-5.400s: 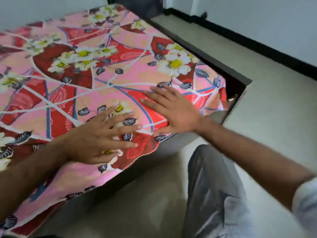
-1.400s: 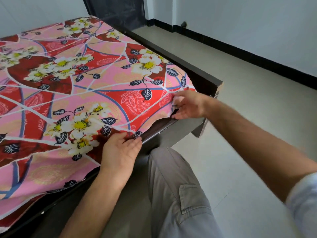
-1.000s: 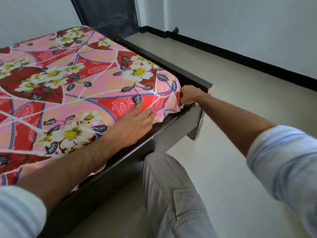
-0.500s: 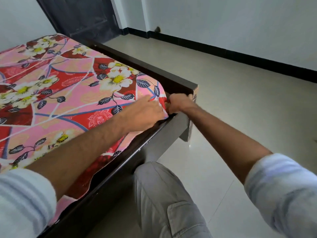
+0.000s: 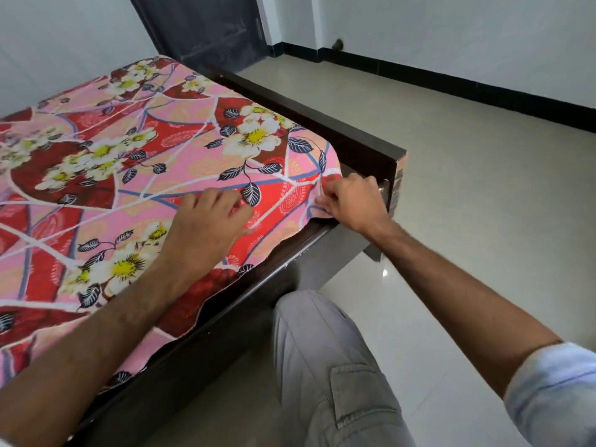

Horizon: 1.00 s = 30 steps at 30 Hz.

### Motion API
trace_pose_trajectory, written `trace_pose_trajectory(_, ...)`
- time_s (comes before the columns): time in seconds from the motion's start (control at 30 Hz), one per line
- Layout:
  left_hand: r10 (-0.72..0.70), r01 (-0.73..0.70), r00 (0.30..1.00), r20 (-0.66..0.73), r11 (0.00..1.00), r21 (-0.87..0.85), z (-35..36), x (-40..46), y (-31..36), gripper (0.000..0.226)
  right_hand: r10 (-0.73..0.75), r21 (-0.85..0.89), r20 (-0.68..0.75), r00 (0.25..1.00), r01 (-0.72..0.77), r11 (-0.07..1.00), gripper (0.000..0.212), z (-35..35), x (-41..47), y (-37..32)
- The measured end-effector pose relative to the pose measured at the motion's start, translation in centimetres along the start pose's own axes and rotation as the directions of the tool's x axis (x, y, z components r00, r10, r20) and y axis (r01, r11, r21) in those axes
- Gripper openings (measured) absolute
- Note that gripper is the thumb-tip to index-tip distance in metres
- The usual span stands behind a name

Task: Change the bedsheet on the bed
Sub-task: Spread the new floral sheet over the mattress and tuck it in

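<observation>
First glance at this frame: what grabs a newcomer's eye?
The loud pink-and-red floral bedsheet covering the bed on the left. Next, the two bare hands at its near corner: the left hand pressing flat on the sheet, the right hand pinching its edge beside the dark bed frame. The right half is pale tiled floor.

**No legible text in frame**

Checked all surfaces for writing; none readable. The bedsheet, filling the left half of the frame, carries only a printed flower, leaf and paisley pattern, no lettering. The end face of the bed frame, right of centre, shows mottled marks too blurred to tell whether they are print.
</observation>
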<state>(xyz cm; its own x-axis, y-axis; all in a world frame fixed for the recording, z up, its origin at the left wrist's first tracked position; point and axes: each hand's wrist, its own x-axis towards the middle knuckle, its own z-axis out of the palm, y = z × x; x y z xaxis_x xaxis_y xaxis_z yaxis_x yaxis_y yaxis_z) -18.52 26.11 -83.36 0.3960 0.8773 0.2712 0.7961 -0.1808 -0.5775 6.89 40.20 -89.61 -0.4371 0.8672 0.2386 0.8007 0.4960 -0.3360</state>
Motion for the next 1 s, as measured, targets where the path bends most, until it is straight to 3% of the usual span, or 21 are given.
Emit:
trace_pose_trajectory(0.07,0.102,-0.101,0.994,-0.036,0.995,0.023,0.3,0.4,0.4,0.009,0.012,-0.048,0.015,1.000,-0.011,0.999,0.024,-0.5,-0.6,2.0)
trace_pose_trajectory(0.17,0.173,-0.170,0.984,-0.037,0.983,0.074,0.4,1.0,0.4,0.006,-0.034,-0.040,0.018,0.999,0.035,0.999,0.023,-2.2,-1.0,4.7)
trace_pose_trajectory(0.4,0.245,-0.256,0.964,-0.106,0.960,-0.114,-1.3,1.6,1.1,0.010,-0.154,-0.154,0.078,0.985,0.165,0.974,0.023,-4.1,-1.1,5.3)
trace_pose_trajectory(0.6,0.294,-0.308,0.950,-0.104,0.937,-0.165,-0.4,1.2,3.0,0.024,-0.218,-0.137,0.083,0.972,0.228,0.964,0.019,-3.9,-2.2,6.3)
trace_pose_trajectory(0.73,0.330,-0.353,0.932,-0.147,0.919,-0.177,-0.3,0.7,4.0,0.019,-0.254,-0.130,0.152,0.955,0.274,0.953,0.018,-3.6,-3.0,6.2)
trace_pose_trajectory(0.87,0.354,-0.362,0.931,-0.092,0.928,-0.088,0.6,0.0,5.0,0.015,-0.234,-0.109,0.198,0.952,0.259,0.960,0.017,-3.8,-3.5,6.3)
trace_pose_trajectory(1.0,0.406,-0.416,0.909,0.088,0.896,0.158,1.0,1.2,4.8,0.040,-0.094,-0.270,0.363,0.927,0.201,0.942,0.032,-3.6,-1.4,4.6)
